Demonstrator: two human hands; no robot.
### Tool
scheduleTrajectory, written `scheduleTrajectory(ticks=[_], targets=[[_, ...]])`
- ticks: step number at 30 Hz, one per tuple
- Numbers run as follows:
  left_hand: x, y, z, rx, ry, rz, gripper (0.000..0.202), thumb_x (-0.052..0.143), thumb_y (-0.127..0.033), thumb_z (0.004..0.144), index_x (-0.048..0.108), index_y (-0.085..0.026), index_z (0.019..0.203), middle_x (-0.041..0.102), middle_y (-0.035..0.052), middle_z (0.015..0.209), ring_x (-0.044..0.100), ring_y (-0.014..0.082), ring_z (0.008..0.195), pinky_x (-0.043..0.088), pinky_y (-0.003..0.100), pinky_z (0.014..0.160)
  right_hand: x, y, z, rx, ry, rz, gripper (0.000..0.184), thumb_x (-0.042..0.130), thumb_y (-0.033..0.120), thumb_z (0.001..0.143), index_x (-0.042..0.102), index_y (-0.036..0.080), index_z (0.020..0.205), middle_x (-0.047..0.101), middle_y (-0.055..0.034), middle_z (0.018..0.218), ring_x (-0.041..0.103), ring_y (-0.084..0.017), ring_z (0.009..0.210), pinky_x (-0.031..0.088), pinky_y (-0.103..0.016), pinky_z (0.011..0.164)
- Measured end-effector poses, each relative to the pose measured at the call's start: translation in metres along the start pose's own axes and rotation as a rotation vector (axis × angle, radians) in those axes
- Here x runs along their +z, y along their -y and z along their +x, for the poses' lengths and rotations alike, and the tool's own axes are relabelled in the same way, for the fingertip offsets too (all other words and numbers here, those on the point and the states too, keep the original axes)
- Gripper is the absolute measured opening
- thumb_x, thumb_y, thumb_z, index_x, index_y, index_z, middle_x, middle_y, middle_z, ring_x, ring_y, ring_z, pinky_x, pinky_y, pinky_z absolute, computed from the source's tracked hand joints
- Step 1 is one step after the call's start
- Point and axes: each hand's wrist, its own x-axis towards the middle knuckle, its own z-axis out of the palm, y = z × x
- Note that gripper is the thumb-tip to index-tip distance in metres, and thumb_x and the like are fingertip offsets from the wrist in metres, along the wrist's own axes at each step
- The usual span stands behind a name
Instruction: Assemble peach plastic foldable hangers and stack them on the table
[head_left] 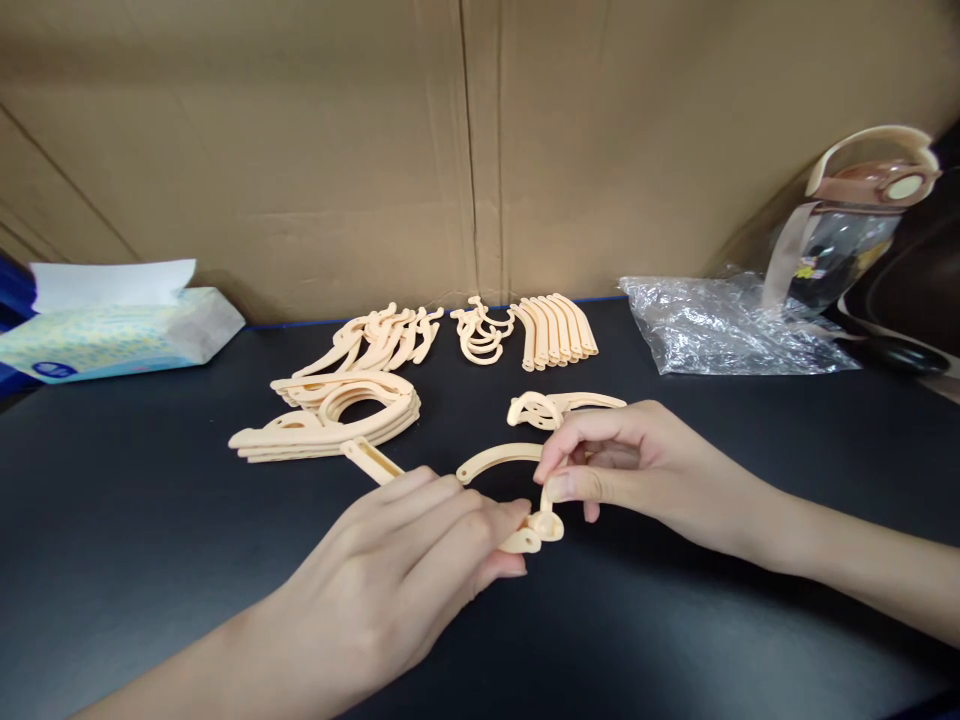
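Note:
My left hand is closed around a cream plastic folding-hanger arm; its holed end sticks out past the fingertips. A channelled strip shows behind that hand, likely the arm's other end. Between thumb and fingers, my right hand pinches a cream hanger hook, whose rounded base touches the arm's end. The hook's upper part is hidden by the fingers. Just beyond the hands, a loose curved arm lies on the black table. Behind my right hand are another hook and an arm.
Stacked folded hangers lie at left centre. Further back are a pile of arms, loose hooks and a row of arms. A tissue pack stands left; a plastic bag and a bottle are at right.

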Motion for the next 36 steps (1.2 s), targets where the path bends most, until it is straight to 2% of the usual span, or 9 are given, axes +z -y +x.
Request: scheduleTrajectory(ticks=[11,18,24,31,34,36], targets=[[0.002,-0.002,0.003,0.021,0.014,0.140,0.017,0.043,-0.017,0.106,0.059,-0.011,0.107,0.067,0.0000,0.080,0.055,0.0131,0.065,0.034,0.031,0.058,-0.001,-0.010,-0.005,-0.121,-0.046,-0.267,0.021,0.071,0.038,0.089,0.068,0.019,0.082,0.063,0.0021,0.077,0.056,-0.010,0.066,0.046,-0.022,0.061],[0.002,0.001,0.004,0.003,-0.008,0.189,0.018,0.043,-0.019,0.106,0.060,-0.013,0.107,0.068,0.0000,0.078,0.058,0.0137,0.064,0.038,0.030,0.059,0.000,-0.011,-0.006,-0.244,-0.082,-0.447,0.014,0.065,0.030,0.095,0.065,0.020,0.084,0.064,0.0034,0.080,0.057,-0.009,0.072,0.044,-0.020,0.065],[0.000,-0.001,0.005,-0.073,0.008,0.146,0.011,0.050,-0.017,0.102,0.060,-0.014,0.104,0.066,-0.0014,0.077,0.059,0.0122,0.059,0.042,0.027,0.055,0.000,-0.011,-0.006,-0.288,-0.088,-0.519,0.013,0.065,0.031,0.095,0.066,0.022,0.087,0.065,0.0041,0.080,0.058,-0.010,0.074,0.044,-0.021,0.067],[0.000,-0.007,0.006,-0.088,0.026,0.191,0.015,0.043,-0.012,0.101,0.055,-0.016,0.109,0.068,-0.0012,0.081,0.066,0.0125,0.061,0.045,0.025,0.052,0.001,-0.009,-0.005,-0.319,-0.050,-0.568,0.012,0.061,0.027,0.097,0.068,0.022,0.089,0.068,0.0030,0.082,0.059,-0.010,0.073,0.045,-0.022,0.067],[-0.002,-0.008,0.006,-0.127,0.048,0.127,0.018,0.041,-0.009,0.098,0.052,-0.018,0.110,0.068,-0.0010,0.083,0.067,0.0120,0.063,0.043,0.023,0.049,0.001,-0.010,-0.006,-0.354,-0.078,-0.593,0.008,0.059,0.028,0.098,0.064,0.025,0.103,0.068,0.0026,0.083,0.060,-0.012,0.073,0.048,-0.024,0.068],[-0.003,-0.008,0.005,-0.219,0.082,0.040,0.019,0.041,-0.010,0.097,0.050,-0.019,0.111,0.068,-0.0015,0.084,0.065,0.0103,0.061,0.039,0.020,0.044,0.000,-0.012,-0.007,-0.394,-0.148,-0.597,0.021,0.060,0.030,0.097,0.055,0.025,0.117,0.066,0.0028,0.081,0.061,-0.013,0.071,0.050,-0.025,0.067]])
